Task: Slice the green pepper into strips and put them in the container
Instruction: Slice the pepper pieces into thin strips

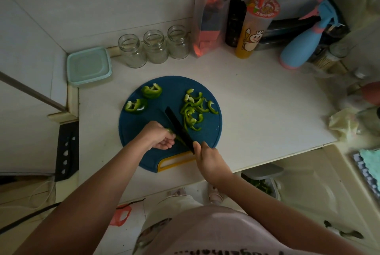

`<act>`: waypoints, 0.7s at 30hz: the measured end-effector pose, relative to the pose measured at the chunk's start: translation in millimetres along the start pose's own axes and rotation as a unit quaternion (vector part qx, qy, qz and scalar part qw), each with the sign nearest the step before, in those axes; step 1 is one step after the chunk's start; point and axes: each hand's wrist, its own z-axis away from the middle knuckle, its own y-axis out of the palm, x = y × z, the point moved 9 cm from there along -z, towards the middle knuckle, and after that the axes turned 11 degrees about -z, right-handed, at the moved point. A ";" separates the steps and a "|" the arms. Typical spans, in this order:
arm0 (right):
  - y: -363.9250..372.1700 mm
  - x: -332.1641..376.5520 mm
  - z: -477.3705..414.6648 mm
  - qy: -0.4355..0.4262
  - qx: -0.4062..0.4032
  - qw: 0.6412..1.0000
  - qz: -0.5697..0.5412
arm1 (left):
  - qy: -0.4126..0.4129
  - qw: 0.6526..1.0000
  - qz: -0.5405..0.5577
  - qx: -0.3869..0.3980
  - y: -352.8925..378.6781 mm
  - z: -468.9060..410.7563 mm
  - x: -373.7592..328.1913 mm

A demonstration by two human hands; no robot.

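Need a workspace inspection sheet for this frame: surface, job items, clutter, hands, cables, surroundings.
Surface: white counter; blue cutting board lies near its front edge.
Job's things: pepper strips piled on the board's right; pepper chunks, uncut, on its left; teal container back left, off the board, looks lidded.
Clutter: three empty glass jars, drink cup, blue spray bottle along the back.
Hands: left hand holds a pepper piece down; right hand grips the black knife.
Cables: white cable and black cable lower left, below the counter.
Surroundings: sink at right; bin on the floor.
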 end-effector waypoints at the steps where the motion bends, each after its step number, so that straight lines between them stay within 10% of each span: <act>1: 0.3 -0.5 3.0 0.000 -0.002 1.000 0.015 | 0.000 1.000 -0.002 0.002 0.1 0.5 -0.5; 8: 14.4 17.5 10.2 -0.055 0.007 0.968 0.246 | -0.016 0.999 -0.038 -0.010 0.2 -2.2 0.8; 21: 9.0 3.2 15.8 0.005 -0.021 0.989 0.146 | -0.012 1.000 0.008 -0.013 2.4 1.6 1.4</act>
